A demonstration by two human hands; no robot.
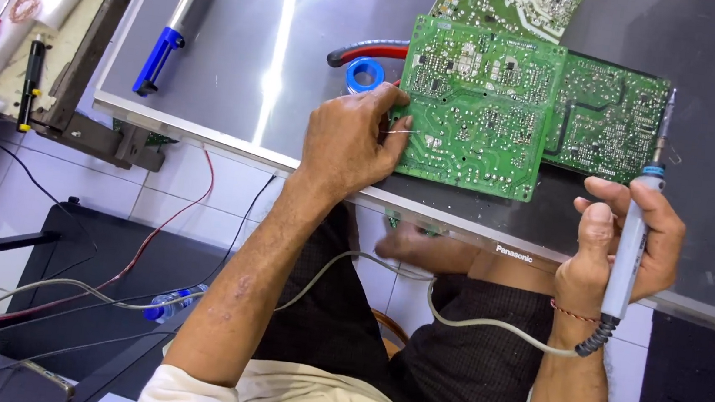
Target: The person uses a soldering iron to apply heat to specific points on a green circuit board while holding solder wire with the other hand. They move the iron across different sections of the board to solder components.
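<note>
Two hands at work. Right hand grips soldering iron, long axis near-to-far, tip pointing far toward right circuit board. Left hand pinches thin solder wire against left edge of green circuit board, lying flat on dark panel. Blue solder spool just beyond left hand.

Dark glossy panel carries green circuit boards, desoldering pump (blue-handled), solder spool.
</note>
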